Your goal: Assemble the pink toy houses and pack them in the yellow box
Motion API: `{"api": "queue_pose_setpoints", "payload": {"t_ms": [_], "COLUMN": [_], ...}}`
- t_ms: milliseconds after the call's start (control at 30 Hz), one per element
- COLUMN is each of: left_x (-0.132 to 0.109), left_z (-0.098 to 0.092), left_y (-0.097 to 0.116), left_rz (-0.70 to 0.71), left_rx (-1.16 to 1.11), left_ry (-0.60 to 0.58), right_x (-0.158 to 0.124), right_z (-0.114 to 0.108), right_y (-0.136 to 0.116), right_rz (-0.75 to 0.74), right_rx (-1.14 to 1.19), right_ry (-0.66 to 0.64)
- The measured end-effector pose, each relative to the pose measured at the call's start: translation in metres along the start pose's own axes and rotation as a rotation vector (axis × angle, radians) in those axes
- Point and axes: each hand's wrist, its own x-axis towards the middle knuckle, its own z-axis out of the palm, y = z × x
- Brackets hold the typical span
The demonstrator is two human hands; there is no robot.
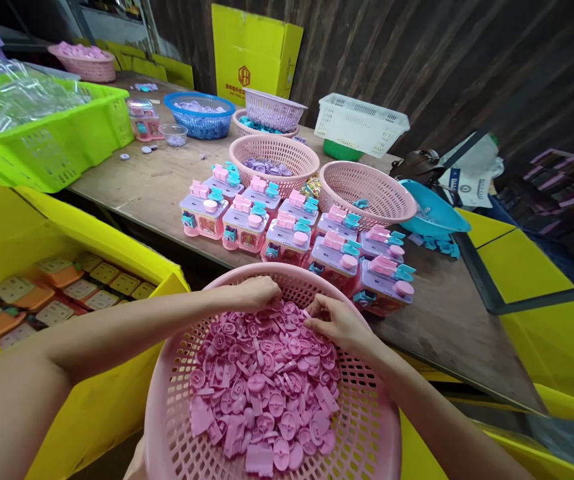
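A large pink basket (167,393) holds a heap of small pink plastic pieces (271,387), many of them round or oval discs. My left hand (261,293) reaches to the heap's far side with its fingers curled closed; what is inside them is hidden. Across from it, my right hand (337,323) pinches at a pink piece on the heap's upper right. Just beyond the basket's rim stand several toy machines (287,237) in rows, with lilac tops, pink bases, and pink and turquoise parts on top.
Behind the toys are a pink basket with lilac pieces (274,150) and another pink basket (367,190). A turquoise scoop (434,210) lies to the right. A green crate (67,147) and a yellow carton (151,257) with boxed toys are on the left.
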Motion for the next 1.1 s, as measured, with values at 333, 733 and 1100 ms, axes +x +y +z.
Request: {"api": "queue_pose_setpoints", "payload": {"t_ms": [333, 733, 1100], "left_x": [-0.003, -0.009, -0.004], "left_z": [-0.004, -0.019, -0.025], "left_y": [0.033, 0.052, 0.024], "left_rz": [0.123, 0.166, 0.253], "left_rx": [-1.198, -1.179, -0.545], "left_ry": [0.178, 0.405, 0.072], "right_x": [-0.008, -0.013, -0.014], "right_z": [-0.003, -0.007, -0.012], "right_y": [-0.022, -0.035, -0.029], "right_rz": [0.052, -0.054, -0.096], "right_rx": [0.552, 0.553, 0.286], "right_ry": [0.205, 0.347, 0.354]}}
